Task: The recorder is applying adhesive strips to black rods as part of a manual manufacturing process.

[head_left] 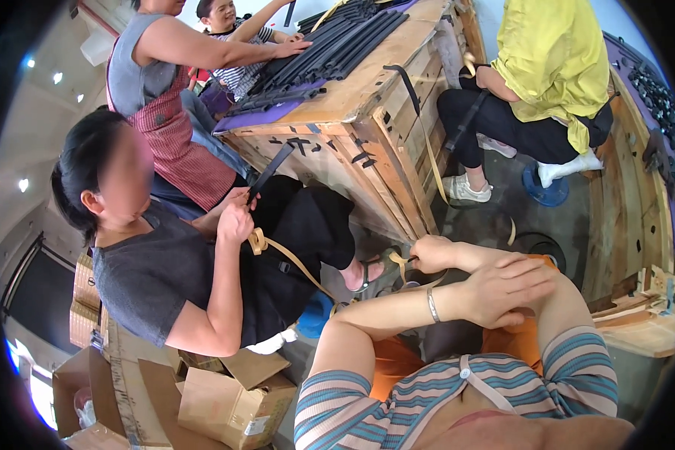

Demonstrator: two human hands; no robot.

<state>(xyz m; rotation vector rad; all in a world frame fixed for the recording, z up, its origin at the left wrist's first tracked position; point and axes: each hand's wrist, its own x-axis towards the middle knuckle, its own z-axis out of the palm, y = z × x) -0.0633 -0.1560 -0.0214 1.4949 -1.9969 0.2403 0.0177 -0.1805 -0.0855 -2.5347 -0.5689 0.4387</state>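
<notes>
My forearms cross in front of my striped top. My left hand lies flat, fingers extended, on my right forearm near the elbow; a silver bracelet circles that wrist. My right hand reaches left past it, fingers closed. A small dark tip shows at its fingers, but what it belongs to is hidden. Next to those fingers curls a tan strip. On the left a seated co-worker holds a flat black piece in one hand, with a looped tan strip hanging near the other hand.
Ahead stands a wooden crate table with a pile of black tubes, where two people work. Another person in yellow sits at right near a blue stool. Opened cardboard boxes stand at lower left; a wooden crate wall borders the right.
</notes>
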